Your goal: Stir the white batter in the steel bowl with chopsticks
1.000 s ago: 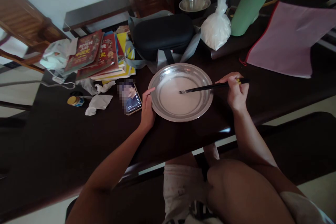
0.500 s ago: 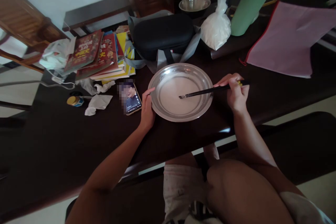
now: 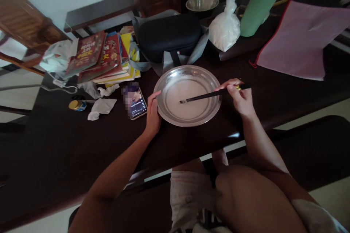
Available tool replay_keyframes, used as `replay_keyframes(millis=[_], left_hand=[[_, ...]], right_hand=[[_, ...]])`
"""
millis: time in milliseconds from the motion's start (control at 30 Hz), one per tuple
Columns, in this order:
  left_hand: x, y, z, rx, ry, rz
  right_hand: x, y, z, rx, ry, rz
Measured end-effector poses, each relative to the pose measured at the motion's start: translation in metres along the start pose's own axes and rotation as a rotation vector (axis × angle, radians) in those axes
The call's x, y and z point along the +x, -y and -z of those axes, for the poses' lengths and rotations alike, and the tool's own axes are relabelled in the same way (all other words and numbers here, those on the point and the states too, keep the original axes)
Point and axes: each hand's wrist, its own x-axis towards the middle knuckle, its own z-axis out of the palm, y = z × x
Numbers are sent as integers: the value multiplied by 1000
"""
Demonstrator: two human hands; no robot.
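A wide, shallow metal bowl [image 3: 188,121] sits on the dark table, with a whitish liquid [image 3: 188,93] across its bottom. My left hand [image 3: 153,114] grips the bowl's left rim, thumb or finger over the edge. In my right hand [image 3: 240,98] is a pair of black chopsticks [image 3: 203,96] with gold bands near the upper end. They slant down to the left over the bowl's right rim, and their whitened tips are in the liquid. Left of the bowl lies a phone [image 3: 136,103] with its screen lit.
Behind the bowl stands a black case [image 3: 169,34] with grey straps. A knotted bag of white powder [image 3: 225,31], a green cylinder [image 3: 255,11] and a pink cloth bag [image 3: 295,43] are farther right. Stacked books [image 3: 95,56], crumpled tissues [image 3: 102,108] and a small jar [image 3: 77,105] lie left.
My right hand has shifted slightly left, carrying the chopstick tips left through the liquid. My left hand stays on the rim. The phone's picture has changed.
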Motion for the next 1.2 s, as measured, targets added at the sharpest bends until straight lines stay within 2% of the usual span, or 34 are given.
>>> replay_keyframes(millis=[167,233,333,367,400,567,600,733,800,933,1000,1133,1200], left_hand=[[1,4,-1,-20,-26,19],[1,6,-1,-25,-18,16],[1,7,0,-40,-10,23],[1,6,0,-42,-11,26],[1,6,0,-40,-14,24],[0,2,-1,-32,-8,16],[0,1,-1,-35,-11,17],[1,3,-1,-43,-25,23],[1,5,-1,-42,-27,23],[1,7,0,-33,-24,15],[1,7,0,-26,-18,6],[1,7,0,-28,-12,10],[1,7,1,-30,-11,14]], right_hand=[[2,-4,0,116,-209,70],[1,-4,0,139,-168,65],[-1,-1,0,57,1,30],[-1,-1,0,26,22,24],[-1,0,0,5,13,22],[0,-3,0,89,-203,64],[0,-3,0,107,-187,60],[-1,0,0,40,26,10],[-1,1,0,5,9,21],[0,-2,0,97,-173,59],[0,-3,0,106,-146,43],[-1,0,0,23,6,-2],[-1,1,-1,5,-43,16]])
